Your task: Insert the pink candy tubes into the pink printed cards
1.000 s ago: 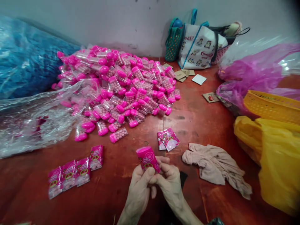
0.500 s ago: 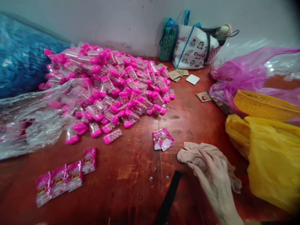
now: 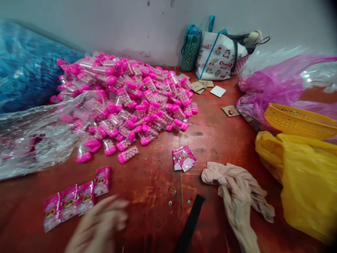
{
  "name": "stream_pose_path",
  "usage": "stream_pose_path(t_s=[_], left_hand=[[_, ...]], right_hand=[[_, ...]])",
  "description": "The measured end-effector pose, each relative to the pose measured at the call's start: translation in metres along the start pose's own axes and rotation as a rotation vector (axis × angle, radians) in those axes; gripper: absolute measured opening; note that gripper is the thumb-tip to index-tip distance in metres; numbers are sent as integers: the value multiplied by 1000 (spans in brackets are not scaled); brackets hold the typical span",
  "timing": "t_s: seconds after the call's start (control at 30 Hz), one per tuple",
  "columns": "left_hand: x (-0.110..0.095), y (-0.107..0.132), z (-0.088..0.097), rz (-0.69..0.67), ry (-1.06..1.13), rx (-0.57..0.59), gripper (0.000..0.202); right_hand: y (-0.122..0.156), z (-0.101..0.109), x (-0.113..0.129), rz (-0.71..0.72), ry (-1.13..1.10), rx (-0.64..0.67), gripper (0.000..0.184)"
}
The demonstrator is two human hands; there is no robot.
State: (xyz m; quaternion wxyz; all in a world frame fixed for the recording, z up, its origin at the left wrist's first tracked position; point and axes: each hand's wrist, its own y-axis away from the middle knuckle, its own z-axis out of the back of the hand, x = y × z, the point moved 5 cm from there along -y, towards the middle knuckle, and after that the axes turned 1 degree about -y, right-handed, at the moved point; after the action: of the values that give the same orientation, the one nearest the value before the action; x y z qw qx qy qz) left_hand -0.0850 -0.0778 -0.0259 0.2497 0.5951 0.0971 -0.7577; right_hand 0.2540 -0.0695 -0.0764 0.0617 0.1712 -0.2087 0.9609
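Note:
My right hand [image 3: 237, 202] rests on a crumpled beige cloth [image 3: 255, 189] on the red-brown table [image 3: 147, 175], its fingers curled into the fabric. My left hand [image 3: 100, 225] is low at the left, smeared by motion, so its fingers cannot be read. It hovers just right of a row of pink labelled packets [image 3: 76, 198]. Two loose pink packets [image 3: 184, 158] lie in the middle of the table. A big pile of clear containers with pink caps and pink balls [image 3: 126, 98] fills the back left.
Crumpled clear plastic [image 3: 31, 140] and a blue bag [image 3: 26, 70] lie at the left. A black strap [image 3: 189, 225] lies near the front edge. A yellow bag [image 3: 305, 182], yellow basket [image 3: 297, 119] and pink plastic [image 3: 276, 84] crowd the right. Tote bags [image 3: 218, 56] stand against the wall.
A second ago both hands held a pink-wrapped container in front of me. The right hand has since moved to the beige cloth, and the left hand left view, then came back at lower left.

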Motion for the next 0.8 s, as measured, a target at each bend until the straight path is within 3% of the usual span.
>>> stream_pose_path(t_s=[0.03, 0.07, 0.1, 0.13, 0.2, 0.27, 0.33, 0.47, 0.6, 0.7, 0.8], left_hand=[[-10, 4, -37, -50, -43, 179, 21], [-17, 14, -79, -110, -110, 437, 19], [-25, 27, -118, -229, -189, 624, 22], [-30, 41, -153, -355, -287, 746, 30], [-30, 65, -206, -616, -546, 842, 36], [-19, 78, -239, -789, -831, 843, 37], [-9, 80, -253, -835, -919, 856, 31], [-1, 66, -259, -795, -910, 846, 19], [-4, 65, -260, -792, -857, 860, 18], [-6, 69, -249, -819, -800, 901, 22], [-4, 67, -222, -827, -684, 942, 26]], right_hand=[[1, 1, 0, 1, -19, -5, 23], [2, 1, 0, 0, -42, -6, 23], [4, 2, -1, -4, -69, -2, 24], [6, 3, -3, -7, -101, 14, 27], [11, 4, -8, -14, -189, 87, 34], [14, 3, -14, -31, -289, 172, 36], [15, 4, -20, -57, -374, 203, 31], [2, 5, -24, -108, -354, 99, 18], [-21, 2, -16, -124, -215, 93, 29], [-37, 6, -4, -125, -171, 72, 27], [-50, 6, 20, -41, -158, 106, 21]])
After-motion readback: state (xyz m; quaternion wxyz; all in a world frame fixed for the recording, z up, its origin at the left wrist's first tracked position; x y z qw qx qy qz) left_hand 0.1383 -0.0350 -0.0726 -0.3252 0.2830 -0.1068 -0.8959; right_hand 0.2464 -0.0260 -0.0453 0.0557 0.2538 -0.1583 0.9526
